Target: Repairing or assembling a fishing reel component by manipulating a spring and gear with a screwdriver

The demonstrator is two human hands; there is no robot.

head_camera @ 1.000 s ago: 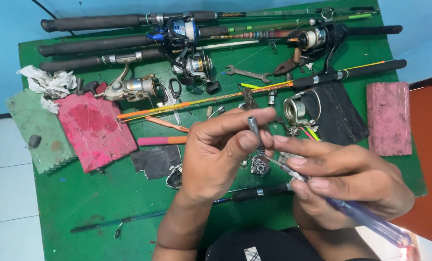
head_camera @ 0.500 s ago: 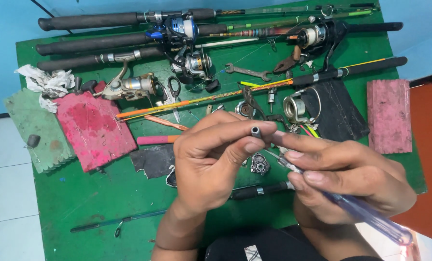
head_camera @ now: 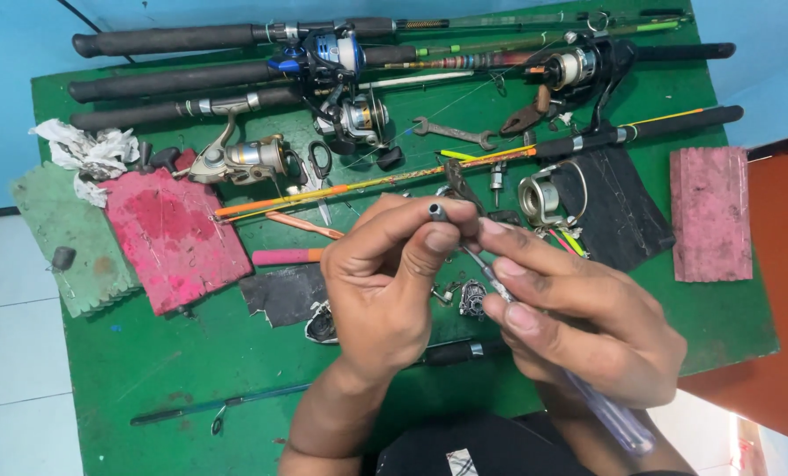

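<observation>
My left hand (head_camera: 385,282) pinches a small dark metal shaft part (head_camera: 436,211) between thumb and fingers, above the green table (head_camera: 147,353). My right hand (head_camera: 579,317) grips a screwdriver with a clear purple handle (head_camera: 610,414); its thin shank (head_camera: 486,275) points up toward the part held by the left hand. Small loose reel parts (head_camera: 472,298) lie on the table just below and between both hands.
Several fishing rods with spinning reels (head_camera: 341,53) lie along the table's far side. A wrench (head_camera: 454,134), pliers (head_camera: 526,115), scissors (head_camera: 320,167), a reel spool (head_camera: 539,198) on a black cloth (head_camera: 619,211), pink sponges (head_camera: 174,238) (head_camera: 709,211) and a green cloth (head_camera: 68,238) surround the hands.
My left hand has tilted the small metal part lower and turned it end-on toward the camera. The right hand and screwdriver stay nearly in place.
</observation>
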